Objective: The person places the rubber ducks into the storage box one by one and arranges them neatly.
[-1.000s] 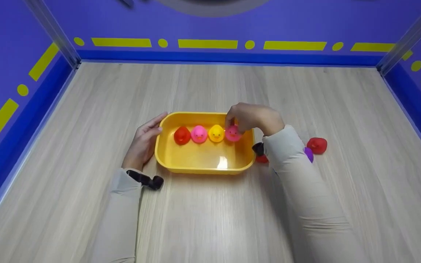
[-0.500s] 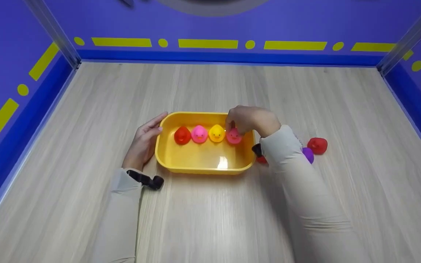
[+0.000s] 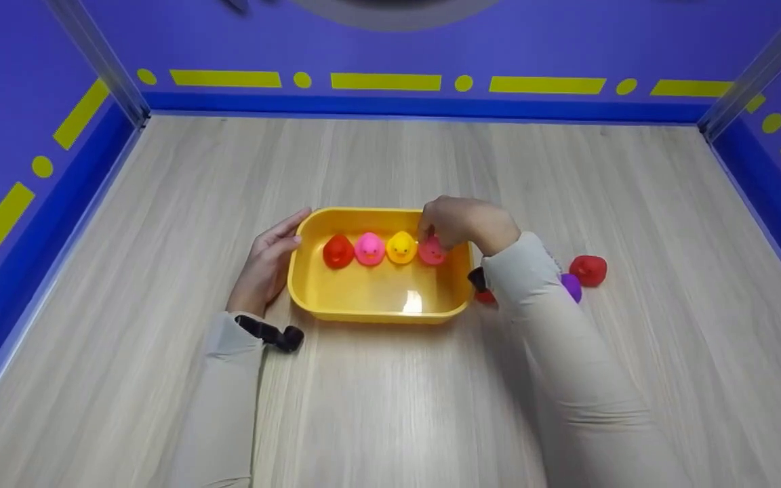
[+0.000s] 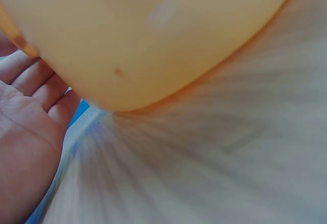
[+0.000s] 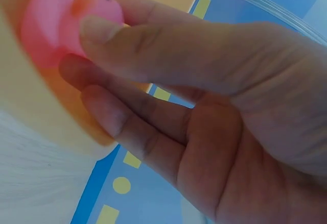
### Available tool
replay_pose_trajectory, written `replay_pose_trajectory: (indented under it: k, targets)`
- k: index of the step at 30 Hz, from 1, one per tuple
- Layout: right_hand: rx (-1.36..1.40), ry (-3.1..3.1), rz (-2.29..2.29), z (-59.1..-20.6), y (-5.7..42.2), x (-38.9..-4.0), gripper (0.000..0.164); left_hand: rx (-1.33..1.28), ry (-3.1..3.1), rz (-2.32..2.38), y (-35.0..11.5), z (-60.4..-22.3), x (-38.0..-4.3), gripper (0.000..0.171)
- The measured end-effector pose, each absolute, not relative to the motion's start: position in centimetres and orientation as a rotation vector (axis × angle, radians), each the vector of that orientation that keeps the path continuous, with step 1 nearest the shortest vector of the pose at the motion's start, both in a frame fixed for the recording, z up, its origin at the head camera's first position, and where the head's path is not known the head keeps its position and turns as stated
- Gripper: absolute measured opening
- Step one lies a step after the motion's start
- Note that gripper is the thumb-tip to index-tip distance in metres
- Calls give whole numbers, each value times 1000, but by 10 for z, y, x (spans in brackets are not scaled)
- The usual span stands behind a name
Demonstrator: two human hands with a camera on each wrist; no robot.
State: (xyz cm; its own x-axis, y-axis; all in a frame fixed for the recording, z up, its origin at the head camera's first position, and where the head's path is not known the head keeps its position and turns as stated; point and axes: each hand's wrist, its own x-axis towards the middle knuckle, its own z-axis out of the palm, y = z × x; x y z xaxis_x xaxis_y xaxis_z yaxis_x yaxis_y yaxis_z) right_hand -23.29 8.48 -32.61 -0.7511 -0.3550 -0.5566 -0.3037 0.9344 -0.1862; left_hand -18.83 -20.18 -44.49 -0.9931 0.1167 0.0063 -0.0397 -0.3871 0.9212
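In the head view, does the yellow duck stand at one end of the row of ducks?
No, the yellow duck stands between one pink duck and another pink duck, which the right hand pinches.

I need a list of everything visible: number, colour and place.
Tub: one, yellow, centre.
Red duck: one, red, leftmost in tub's row.
Pink ducks: two, pink, second and fourth in row.
Yellow duck: one, yellow, third in row.
Red toys: two, red, right of tub; one mostly hidden.
Purple toy: one, purple, right of tub.
Table: one, pale wood, underneath.
Panels: three, purple, blue and yellow, around table.
Grey patch: one, grey, back panel's top.
Corner posts: two, grey, between panels.
Wrist cameras: two, black, at cuffs.
Sleeves: two, beige, both arms.
Left grip: one, bare, holding tub's left end.
Right grip: one, bare, pinching fourth duck.
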Motion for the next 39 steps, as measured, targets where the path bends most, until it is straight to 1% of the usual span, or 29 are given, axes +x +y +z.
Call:
replay_pose_trajectory:
  k: [16,25,33,39]
  targets:
    - [-530,2476,-124,-323,89,-232,32,90,1668,2544,-201,-446,-188,52]
    - [-612,2512,-234,-310,102,-227,41,105,1659,2532,-202,-444,-187,53]
    - [-795,2557,-351,-301,119,-222,36,112,1672,2531,-202,-444,-188,53]
    - [-913,2604,-442,-303,139,-218,32,118,1694,2518,-204,-446,-189,53]
